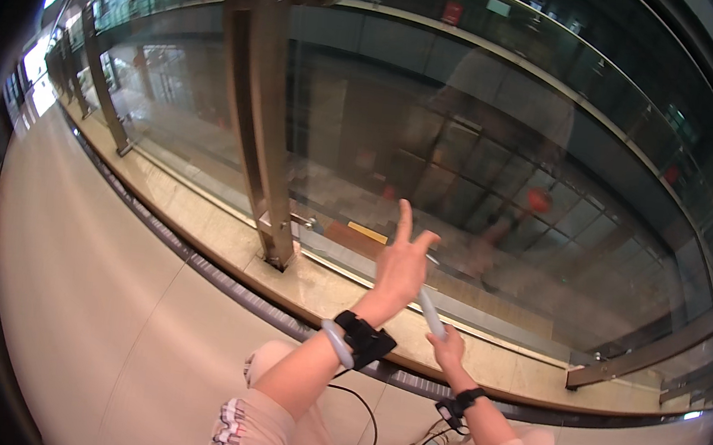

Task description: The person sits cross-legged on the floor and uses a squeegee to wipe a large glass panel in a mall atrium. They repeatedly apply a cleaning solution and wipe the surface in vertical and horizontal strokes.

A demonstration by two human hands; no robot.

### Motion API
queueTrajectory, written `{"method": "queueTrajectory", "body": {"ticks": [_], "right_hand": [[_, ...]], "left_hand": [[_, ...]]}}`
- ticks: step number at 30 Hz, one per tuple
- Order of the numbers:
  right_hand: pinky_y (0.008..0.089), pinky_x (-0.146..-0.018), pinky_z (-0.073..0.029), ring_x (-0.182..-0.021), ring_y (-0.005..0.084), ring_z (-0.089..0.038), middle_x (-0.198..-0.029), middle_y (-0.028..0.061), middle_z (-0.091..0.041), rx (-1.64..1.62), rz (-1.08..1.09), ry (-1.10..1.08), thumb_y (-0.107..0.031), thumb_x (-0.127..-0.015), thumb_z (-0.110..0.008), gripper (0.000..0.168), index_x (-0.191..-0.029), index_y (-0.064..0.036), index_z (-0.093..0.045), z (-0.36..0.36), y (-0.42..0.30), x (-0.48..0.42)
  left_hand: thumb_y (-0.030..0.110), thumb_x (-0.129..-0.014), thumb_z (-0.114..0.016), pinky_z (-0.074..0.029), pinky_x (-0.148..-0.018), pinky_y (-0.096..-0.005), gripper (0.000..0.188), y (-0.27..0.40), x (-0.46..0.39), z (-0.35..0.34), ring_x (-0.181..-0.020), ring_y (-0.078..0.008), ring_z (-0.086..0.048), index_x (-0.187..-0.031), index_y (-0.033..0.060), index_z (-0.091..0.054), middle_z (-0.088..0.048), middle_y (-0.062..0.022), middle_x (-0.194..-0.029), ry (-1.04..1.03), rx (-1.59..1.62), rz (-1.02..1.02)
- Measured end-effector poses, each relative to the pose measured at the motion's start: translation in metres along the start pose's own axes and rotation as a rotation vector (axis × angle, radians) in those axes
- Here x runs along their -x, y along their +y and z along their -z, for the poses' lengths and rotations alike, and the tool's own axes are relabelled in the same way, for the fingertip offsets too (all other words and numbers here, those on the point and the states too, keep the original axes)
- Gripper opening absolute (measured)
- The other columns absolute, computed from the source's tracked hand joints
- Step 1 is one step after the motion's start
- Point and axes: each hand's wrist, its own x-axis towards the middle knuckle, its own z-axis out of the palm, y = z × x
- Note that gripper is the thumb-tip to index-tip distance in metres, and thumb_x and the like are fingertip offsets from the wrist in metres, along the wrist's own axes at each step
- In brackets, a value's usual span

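My left hand (401, 267) is raised before a glass railing panel (366, 126), its back towards me. Two of its digits stick out apart; the others are hidden, and so is anything they may hold. Lower and to the right, my right hand (449, 351) is closed around a light grey handle (432, 312). The handle's far end passes behind my left hand. A thin pale piece (433, 259) shows just right of my left hand; whether it belongs to the handle cannot be told. I cannot tell whether either hand touches the glass.
A metal post (262, 128) stands left of my hands on a stone ledge (324, 278). A dark slotted strip (221, 273) borders the tiled floor (96, 280). Black cables (369, 413) hang before my body. Beyond the glass lies a lower floor, with a railing opposite.
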Motion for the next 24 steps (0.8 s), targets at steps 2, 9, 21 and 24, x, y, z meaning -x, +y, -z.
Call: {"method": "queueTrajectory", "body": {"ticks": [2, 9, 21, 24], "right_hand": [[0.0458, -0.074, -0.050, -0.085, 0.0387, -0.065, -0.088, 0.0178, -0.068, 0.028, 0.065, -0.025, -0.033, -0.075, -0.077, 0.039, -0.097, -0.005, -0.062, -0.036, -0.059, -0.012], [0.0430, -0.073, -0.049, -0.085, 0.0325, -0.065, -0.097, 0.0168, -0.066, -0.125, -0.076, -0.111, -0.034, -0.086, -0.067, 0.043, -0.116, -0.006, -0.055, -0.116, -0.087, -0.019], [0.0428, -0.065, -0.047, -0.071, 0.0314, -0.062, -0.076, 0.0183, -0.063, 0.093, -0.014, -0.158, -0.028, -0.081, -0.074, 0.037, -0.101, -0.004, -0.055, -0.109, -0.057, 0.008], [0.0412, -0.064, -0.047, -0.070, 0.0307, -0.062, -0.074, 0.0194, -0.062, -0.160, 0.161, -0.050, -0.025, -0.079, -0.076, 0.035, -0.095, -0.003, -0.054, -0.162, -0.108, -0.010]], "left_hand": [[-0.001, -0.080, -0.058, -0.054, -0.067, -0.0412, 0.029, 0.003, -0.001, 0.005, -0.081, -0.0384, -0.067, -0.102, 0.0164, -0.066, -0.027, -0.0299, -0.148, -0.047, 0.039, 0.020], [0.000, -0.080, -0.059, -0.054, -0.063, -0.0425, 0.024, 0.009, -0.006, 0.008, -0.072, -0.0389, -0.066, -0.099, 0.0142, -0.064, -0.025, -0.0313, -0.149, -0.011, 0.141, 0.038], [-0.008, -0.072, -0.061, -0.054, -0.058, -0.0407, 0.034, 0.012, -0.006, 0.018, -0.063, -0.0367, -0.065, -0.101, 0.0097, -0.058, -0.011, -0.0343, -0.151, -0.133, 0.134, 0.097], [-0.009, -0.069, -0.061, -0.054, -0.058, -0.0420, 0.036, 0.015, -0.004, 0.010, -0.062, -0.0376, -0.064, -0.101, 0.0082, -0.057, -0.008, -0.0356, -0.150, -0.158, 0.138, 0.088]]}}
